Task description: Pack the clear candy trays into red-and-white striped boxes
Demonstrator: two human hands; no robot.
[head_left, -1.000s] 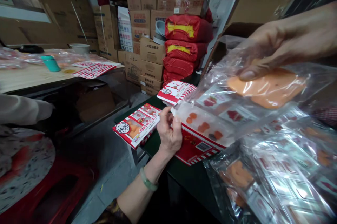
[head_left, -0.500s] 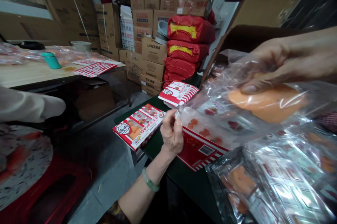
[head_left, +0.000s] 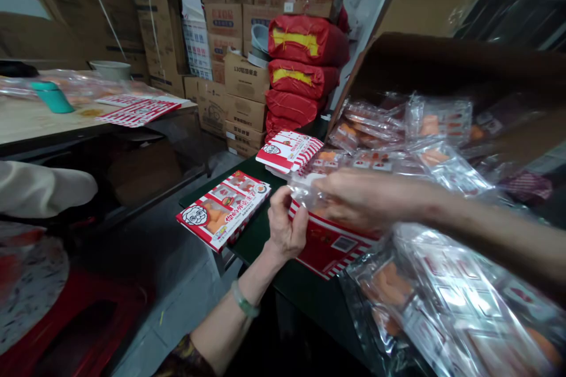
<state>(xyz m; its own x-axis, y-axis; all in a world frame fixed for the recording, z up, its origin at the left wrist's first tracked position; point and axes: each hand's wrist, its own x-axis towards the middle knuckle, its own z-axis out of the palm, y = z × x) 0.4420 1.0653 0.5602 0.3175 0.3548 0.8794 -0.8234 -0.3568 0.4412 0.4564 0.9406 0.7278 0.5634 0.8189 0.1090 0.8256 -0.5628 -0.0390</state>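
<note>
red box (head_left: 315, 245), white stripes along lower edge, barcode on side, on dark green surface (head_left: 309, 300). left hand (head_left: 285, 234) curled, pinching its corner; right hand (head_left: 354, 197) blurred at its opening, can't tell grip.

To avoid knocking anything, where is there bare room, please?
The pale table is bare in front of the turquoise bottle; a bare green tabletop strip separates the left hand from the windowed box. Clear packs crowd the right.

Through the head camera, I see the left hand (head_left: 285, 232) hold a red box (head_left: 321, 242) by its edge. The blurry right hand (head_left: 354, 195) is at its opening. Shiny packs (head_left: 460, 300) lie nearby.
</note>
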